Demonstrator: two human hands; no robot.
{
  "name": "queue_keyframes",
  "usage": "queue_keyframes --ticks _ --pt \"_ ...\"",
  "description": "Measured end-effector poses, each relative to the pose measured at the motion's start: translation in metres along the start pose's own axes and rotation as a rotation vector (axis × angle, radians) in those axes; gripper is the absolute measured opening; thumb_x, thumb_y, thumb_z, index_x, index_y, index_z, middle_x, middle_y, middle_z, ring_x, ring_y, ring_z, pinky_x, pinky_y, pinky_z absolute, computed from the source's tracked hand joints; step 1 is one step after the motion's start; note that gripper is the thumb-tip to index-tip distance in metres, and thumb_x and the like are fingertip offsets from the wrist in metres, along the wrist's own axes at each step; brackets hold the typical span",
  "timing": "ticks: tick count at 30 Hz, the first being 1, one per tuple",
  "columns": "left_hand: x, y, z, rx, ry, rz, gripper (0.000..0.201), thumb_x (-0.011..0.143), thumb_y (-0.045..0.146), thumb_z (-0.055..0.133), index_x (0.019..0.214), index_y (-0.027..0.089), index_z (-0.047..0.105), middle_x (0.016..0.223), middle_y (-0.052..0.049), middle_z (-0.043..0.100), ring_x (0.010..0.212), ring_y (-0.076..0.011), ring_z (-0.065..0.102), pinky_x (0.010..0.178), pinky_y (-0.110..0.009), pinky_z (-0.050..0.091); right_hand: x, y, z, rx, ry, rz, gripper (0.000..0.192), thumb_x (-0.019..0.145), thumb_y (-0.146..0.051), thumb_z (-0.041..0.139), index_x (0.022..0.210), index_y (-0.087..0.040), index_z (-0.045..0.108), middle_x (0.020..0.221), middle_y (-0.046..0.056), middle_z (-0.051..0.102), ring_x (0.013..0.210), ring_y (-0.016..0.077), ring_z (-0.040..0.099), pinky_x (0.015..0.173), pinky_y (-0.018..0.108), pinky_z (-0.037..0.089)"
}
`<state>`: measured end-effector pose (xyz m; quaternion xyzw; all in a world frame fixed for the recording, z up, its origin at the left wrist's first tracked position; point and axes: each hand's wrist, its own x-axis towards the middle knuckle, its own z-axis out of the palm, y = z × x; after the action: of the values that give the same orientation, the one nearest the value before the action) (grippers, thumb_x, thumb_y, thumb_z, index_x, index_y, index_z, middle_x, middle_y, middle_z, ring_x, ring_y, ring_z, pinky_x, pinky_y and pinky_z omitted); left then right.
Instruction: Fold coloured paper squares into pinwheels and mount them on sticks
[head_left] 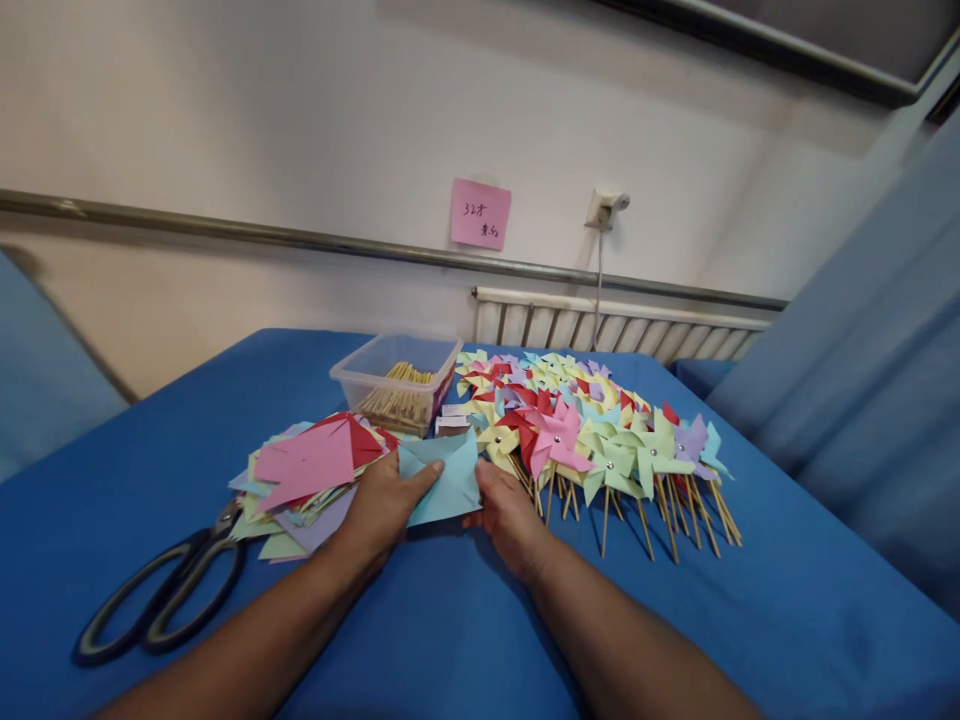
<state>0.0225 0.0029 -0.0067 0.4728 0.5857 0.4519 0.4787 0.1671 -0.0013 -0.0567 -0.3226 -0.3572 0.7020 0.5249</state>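
A light blue sheet of paper (448,485), with slits running in from its corners, is held up between my two hands. My left hand (390,500) pinches its left side, thumb on top and fingers hidden beneath. At the right edge, my right hand (510,510) grips the same sheet between thumb and fingers. Left of my hands lies a pile of coloured paper squares (304,470), pink and red ones uppermost. Scissors (169,590) with dark handles rest beside the pile, their blades partly under it. Finished paper pinwheels (559,440) on sticks lie massed to the right.
Behind my hands stands a clear plastic box (360,365) of thin wooden sticks (401,395), with a small white box (452,422) beside it. The blue-covered table (480,640) reaches back to a radiator (540,318) and wall. Blue curtains (862,300) hang at the right.
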Motion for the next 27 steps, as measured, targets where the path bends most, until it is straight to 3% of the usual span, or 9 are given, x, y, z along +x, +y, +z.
queue_keyframes --ticks 3,9,14,20,27 --pt "-0.001 -0.001 -0.003 0.008 -0.035 -0.010 0.040 0.064 0.043 0.076 0.090 0.015 0.065 0.065 -0.003 0.070 0.057 -0.0210 0.064 0.051 -0.029 0.049 0.002 0.004 0.001 -0.040 0.021 -0.023 0.039 0.063 -0.049 0.080 0.084 -0.018 0.067 0.067 -0.001 0.066 0.056 0.0125 0.057 0.057 0.024 0.044" --pt "-0.007 -0.008 -0.009 -0.137 -0.198 -0.004 0.038 0.073 0.046 0.070 0.097 0.017 0.066 0.069 -0.001 0.069 0.061 -0.0184 0.062 0.054 -0.026 0.047 0.005 0.006 0.002 0.031 0.062 -0.060 0.034 0.065 -0.041 0.080 0.086 -0.018 0.068 0.074 0.002 0.073 0.062 0.0170 0.064 0.066 0.030 0.049" --pt "-0.006 -0.015 -0.008 -0.223 -0.160 0.023 0.034 0.082 0.052 0.059 0.078 0.018 0.066 0.065 0.000 0.065 0.059 -0.0167 0.058 0.049 -0.025 0.044 0.005 0.002 -0.002 0.058 0.137 -0.111 0.036 0.067 -0.039 0.079 0.092 -0.016 0.069 0.079 0.003 0.074 0.063 0.0160 0.064 0.064 0.028 0.050" --pt "-0.009 -0.012 -0.007 -0.369 -0.178 -0.001 0.052 0.085 0.060 0.049 0.097 0.014 0.070 0.079 -0.007 0.073 0.069 -0.0223 0.066 0.061 -0.031 0.050 0.004 0.003 -0.003 0.011 0.134 -0.124 0.037 0.066 -0.040 0.079 0.093 -0.017 0.069 0.083 0.003 0.075 0.070 0.0189 0.067 0.070 0.032 0.052" --pt "-0.010 -0.012 -0.009 -0.251 -0.159 0.005 0.041 0.069 0.047 0.074 0.095 0.015 0.071 0.073 -0.005 0.073 0.061 -0.0196 0.064 0.057 -0.029 0.048 -0.001 0.005 0.003 0.005 0.065 -0.096 0.034 0.064 -0.040 0.080 0.087 -0.018 0.067 0.076 0.002 0.074 0.066 0.0189 0.067 0.068 0.032 0.051"
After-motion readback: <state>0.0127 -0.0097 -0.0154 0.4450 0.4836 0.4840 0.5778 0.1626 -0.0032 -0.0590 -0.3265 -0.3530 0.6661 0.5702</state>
